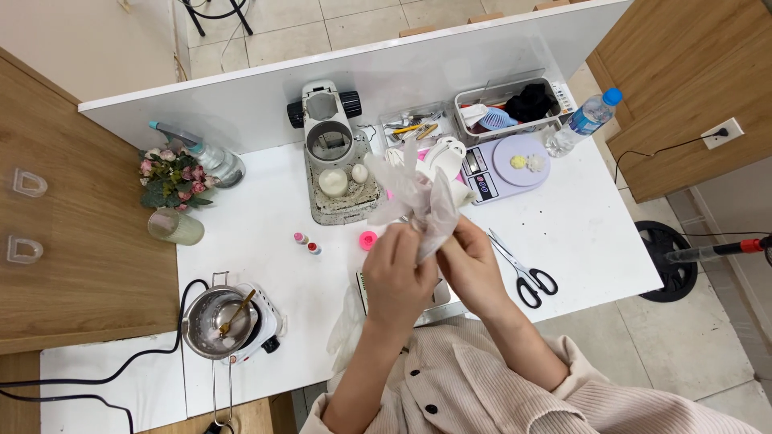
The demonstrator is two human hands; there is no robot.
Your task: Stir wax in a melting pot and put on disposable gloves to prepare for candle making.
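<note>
Gripping crinkled translucent plastic bag (422, 201), left hand (396, 277) and right hand (470, 265) closed on it; black-handled steel scissors (523, 272) just right, hiding tabletop items

Both hands raised together at chest height.
The left hand (396, 277) and right hand (470, 259) met, fingers curled, apparently pinching; forearms bent upward.

Overhead view of a white counter (579, 233) backed by a low white partition panel (265, 100). A wooden surface (72, 233) adjoins it at left; wooden panelling (683, 88) with a wall socket (721, 133) stands at right. Pale square floor tiles (362, 24) lie beyond, under even, diffuse light.
</note>
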